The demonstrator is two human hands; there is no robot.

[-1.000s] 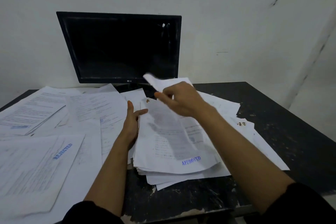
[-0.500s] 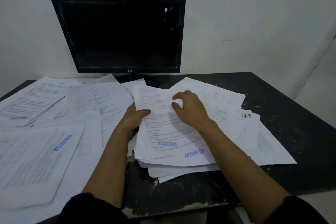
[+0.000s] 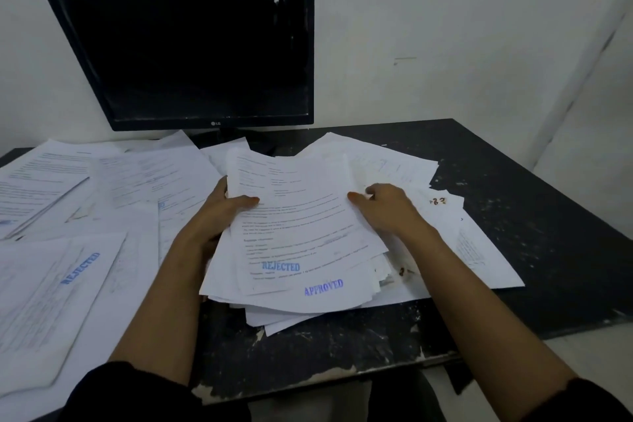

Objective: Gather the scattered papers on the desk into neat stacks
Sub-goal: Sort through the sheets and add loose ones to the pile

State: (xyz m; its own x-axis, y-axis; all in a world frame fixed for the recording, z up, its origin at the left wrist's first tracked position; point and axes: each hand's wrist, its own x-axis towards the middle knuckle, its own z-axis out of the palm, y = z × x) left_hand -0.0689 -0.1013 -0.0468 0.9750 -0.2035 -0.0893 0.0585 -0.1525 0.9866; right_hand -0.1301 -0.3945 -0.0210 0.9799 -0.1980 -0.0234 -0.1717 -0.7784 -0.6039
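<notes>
White printed paper stack (image 3: 301, 233), loosely squared, sits mid-desk, gripped from both sides. Top sheet carries a blue "REJECTED" stamp (image 3: 281, 266); the sheet just under it shows a blue "APPROVED" stamp (image 3: 323, 286) at its near edge. Lower sheets fan out unevenly toward the person.

Left hand (image 3: 219, 212): clasps the stack's left edge, thumb lying across the top sheet, remaining fingers hidden beneath the paper. Right hand (image 3: 387, 209): curled round the right edge, thumb on top, fingers wrapped behind and under. Far edge of the stack appears raised off the desk between the two hands; near edge rests on the sheets beneath.

Right of the right-hand grip: more loose white sheets (image 3: 472, 243) spread flat, partly under the stack, one with small brown marks (image 3: 438, 201). Left of the left-hand grip: scattered white printed sheets (image 3: 113, 188) overlapping, and nearer the person a sheet stamped "REJECTED" in blue (image 3: 80, 268).

Beyond the grip: black flat-screen monitor (image 3: 191, 51), screen dark, against a pale wall. Everything rests on a black worn-surfaced desk (image 3: 534, 216), front edge chipped.
</notes>
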